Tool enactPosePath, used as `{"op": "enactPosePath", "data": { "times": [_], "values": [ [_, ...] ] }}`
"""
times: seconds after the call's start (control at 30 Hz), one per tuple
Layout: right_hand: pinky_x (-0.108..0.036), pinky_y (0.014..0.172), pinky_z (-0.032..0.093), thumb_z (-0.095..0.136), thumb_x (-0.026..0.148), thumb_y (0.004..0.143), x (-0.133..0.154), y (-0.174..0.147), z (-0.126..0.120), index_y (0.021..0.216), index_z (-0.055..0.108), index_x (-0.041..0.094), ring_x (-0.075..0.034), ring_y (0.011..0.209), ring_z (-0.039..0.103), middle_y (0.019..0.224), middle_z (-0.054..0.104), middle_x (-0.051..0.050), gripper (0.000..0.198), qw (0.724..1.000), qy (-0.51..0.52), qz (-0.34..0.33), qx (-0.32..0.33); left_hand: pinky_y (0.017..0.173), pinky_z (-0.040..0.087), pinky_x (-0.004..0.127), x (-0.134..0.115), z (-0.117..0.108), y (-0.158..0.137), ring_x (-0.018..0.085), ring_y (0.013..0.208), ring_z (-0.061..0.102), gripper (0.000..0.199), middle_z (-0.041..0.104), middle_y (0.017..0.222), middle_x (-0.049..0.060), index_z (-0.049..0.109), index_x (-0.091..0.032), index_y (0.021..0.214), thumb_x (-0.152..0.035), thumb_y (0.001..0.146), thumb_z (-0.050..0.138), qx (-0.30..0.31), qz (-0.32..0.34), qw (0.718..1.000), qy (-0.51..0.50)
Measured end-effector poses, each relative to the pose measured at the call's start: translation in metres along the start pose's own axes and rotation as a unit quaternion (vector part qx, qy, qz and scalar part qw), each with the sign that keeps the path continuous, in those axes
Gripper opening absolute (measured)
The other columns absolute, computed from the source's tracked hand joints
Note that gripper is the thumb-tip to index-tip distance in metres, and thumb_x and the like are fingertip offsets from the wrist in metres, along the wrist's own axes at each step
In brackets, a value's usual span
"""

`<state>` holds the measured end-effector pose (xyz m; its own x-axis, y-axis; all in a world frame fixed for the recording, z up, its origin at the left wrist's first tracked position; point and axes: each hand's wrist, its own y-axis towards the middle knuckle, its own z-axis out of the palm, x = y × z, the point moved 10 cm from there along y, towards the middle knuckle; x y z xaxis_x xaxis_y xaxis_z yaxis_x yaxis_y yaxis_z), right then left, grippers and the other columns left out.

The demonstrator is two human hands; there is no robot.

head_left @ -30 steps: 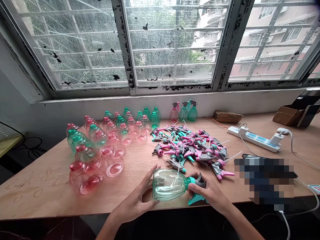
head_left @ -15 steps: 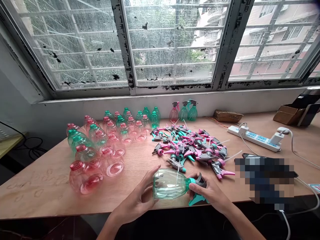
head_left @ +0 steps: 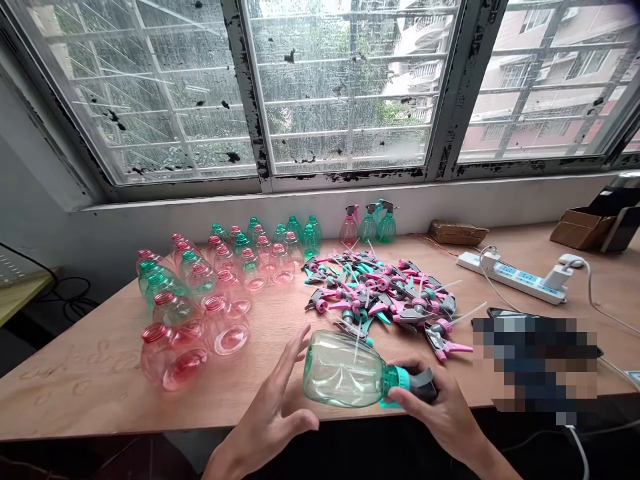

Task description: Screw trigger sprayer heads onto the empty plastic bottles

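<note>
A clear green spray bottle lies on its side in the air over the table's front edge, its base to the left. My right hand grips it at the neck, around the teal collar and black spray head; the trigger is mostly hidden. Beside the base, my left hand is open, thumb and fingers spread, apart from the bottle. Just beyond, a heap of pink, teal and black spray heads with thin white tubes covers the middle of the table.
Several pink and green bottles without heads, such as a pink bottle, stand at left. Three assembled spray bottles stand by the wall. A power strip, cables, a brown package and a cardboard box lie at right.
My left hand has come off the bottle's base and opened. My right hand has moved slightly right and nearer with the bottle, whose neck now tilts a little lower.
</note>
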<state>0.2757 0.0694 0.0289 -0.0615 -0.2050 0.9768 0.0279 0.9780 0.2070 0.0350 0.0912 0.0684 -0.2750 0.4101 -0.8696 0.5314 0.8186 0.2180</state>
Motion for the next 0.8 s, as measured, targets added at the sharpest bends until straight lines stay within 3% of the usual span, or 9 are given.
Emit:
{"op": "enactPosePath", "data": {
  "times": [0.07,0.13,0.27,0.33,0.4,0.5,0.63,0.7,0.8],
  "values": [
    [-0.027,0.056,0.054,0.086,0.041,0.074,0.011,-0.002,-0.003,0.091,0.074,0.02,-0.02,0.061,0.067,0.071,0.074,-0.001,0.03,0.998,-0.058,-0.035,-0.016,0.126,0.019,0.053,0.004,-0.001,0.003,0.039,0.154,0.02,0.085,0.027,0.169,0.005,0.031,-0.034,0.157,-0.063,0.085,0.065,0.007,-0.017,1.0,0.014],
    [-0.027,0.059,0.054,0.086,0.043,0.074,0.011,-0.001,0.003,0.091,0.074,0.019,-0.02,0.061,0.067,0.07,0.074,-0.001,0.031,0.999,-0.037,-0.015,0.001,0.126,0.023,0.051,0.007,0.0,0.003,0.036,0.154,0.024,0.082,0.028,0.168,0.002,0.029,-0.039,0.157,-0.055,0.087,0.069,0.02,-0.024,0.999,0.024],
    [-0.028,0.055,0.053,0.073,0.056,0.084,-0.015,-0.005,0.036,0.079,0.065,0.015,-0.019,0.054,0.069,0.066,0.074,-0.006,0.042,0.969,0.155,0.165,0.099,0.125,0.025,0.049,0.001,0.001,-0.001,0.029,0.155,0.021,0.068,0.021,0.17,-0.004,0.018,-0.051,0.156,-0.035,0.101,0.055,0.042,0.02,0.997,0.067],
    [-0.027,0.052,0.052,0.072,0.057,0.085,-0.021,-0.01,0.044,0.075,0.06,0.016,-0.018,0.051,0.068,0.066,0.074,-0.006,0.043,0.952,0.196,0.207,0.114,0.125,0.022,0.051,-0.003,-0.004,-0.003,0.027,0.156,0.018,0.063,0.017,0.171,-0.005,0.016,-0.053,0.156,-0.032,0.105,0.046,0.028,0.041,0.995,0.091],
    [-0.027,0.055,0.055,0.074,0.051,0.086,-0.017,-0.009,0.032,0.082,0.062,0.017,-0.019,0.055,0.07,0.066,0.075,-0.004,0.037,0.971,0.164,0.161,0.068,0.125,0.019,0.055,0.0,-0.01,-0.006,0.03,0.156,0.018,0.083,0.014,0.172,-0.003,0.007,-0.053,0.157,-0.04,0.097,0.062,0.016,0.02,0.996,0.084],
    [-0.026,0.06,0.057,0.081,0.035,0.083,0.022,-0.008,0.003,0.099,0.069,0.023,-0.021,0.065,0.074,0.076,0.078,-0.002,0.024,0.999,-0.005,-0.049,-0.022,0.125,0.017,0.057,0.008,-0.014,-0.009,0.035,0.155,0.018,0.109,0.017,0.171,0.001,0.002,-0.048,0.158,-0.065,0.076,0.073,0.018,-0.03,0.999,-0.003],
    [-0.03,0.077,0.059,0.087,0.021,0.078,0.083,-0.033,0.026,0.118,0.068,0.026,-0.025,0.08,0.077,0.095,0.082,-0.004,0.046,0.919,-0.167,-0.354,0.044,0.125,0.02,0.054,0.014,-0.008,-0.011,0.037,0.155,0.019,0.085,0.024,0.17,0.002,0.03,-0.039,0.157,-0.076,0.084,0.052,0.035,-0.078,0.99,-0.116],
    [-0.03,0.077,0.059,0.086,0.025,0.079,0.087,-0.037,0.032,0.121,0.066,0.025,-0.024,0.077,0.077,0.093,0.082,-0.004,0.046,0.911,-0.173,-0.371,0.053,0.124,0.025,0.052,0.016,0.001,-0.012,0.034,0.154,0.023,0.079,0.026,0.169,0.001,0.03,-0.04,0.156,-0.063,0.088,0.062,0.056,-0.096,0.984,-0.137],
    [-0.026,0.065,0.056,0.082,0.036,0.083,0.062,-0.022,0.025,0.108,0.071,0.026,-0.02,0.068,0.073,0.083,0.079,-0.001,0.029,0.965,-0.139,-0.221,0.027,0.118,0.039,0.05,0.019,0.006,-0.011,0.034,0.149,0.035,0.083,0.033,0.166,0.003,0.029,-0.043,0.156,-0.051,0.086,0.073,0.053,-0.098,0.984,-0.143]
  ]
}}
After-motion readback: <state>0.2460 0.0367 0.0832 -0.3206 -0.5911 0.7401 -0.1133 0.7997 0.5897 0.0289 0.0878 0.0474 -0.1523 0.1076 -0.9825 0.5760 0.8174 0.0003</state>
